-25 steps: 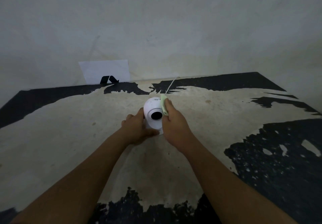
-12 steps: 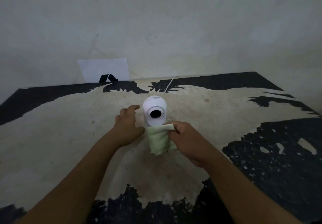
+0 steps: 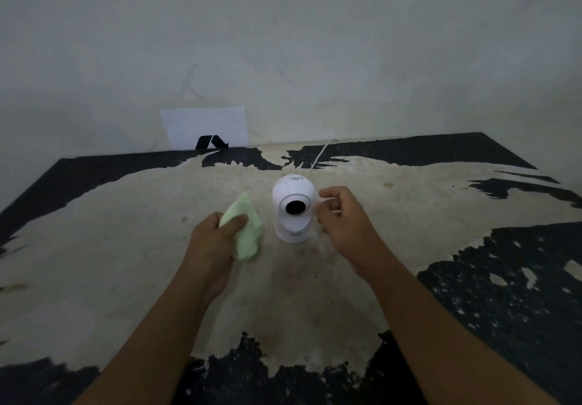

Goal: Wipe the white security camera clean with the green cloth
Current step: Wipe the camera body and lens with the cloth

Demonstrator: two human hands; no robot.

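The white security camera point(image 3: 293, 207) stands upright in the middle of the worn table point(image 3: 126, 247), its dark lens facing me. Nothing touches it. My left hand point(image 3: 217, 241) is just left of the camera and grips the pale green cloth point(image 3: 247, 231), which sticks out above and below the fingers. My right hand point(image 3: 343, 218) hovers just right of the camera with its fingers loosely curled and nothing in them. A thin white cable point(image 3: 321, 155) runs from behind the camera to the wall.
A white sheet with a black mark point(image 3: 206, 129) leans against the wall at the table's back left. The tabletop is beige with peeling black patches at its edges. The wall closes off the far side.
The green cloth has passed from my right hand to my left hand. Both hands have drawn away from the camera, left hand going left, right hand going right.
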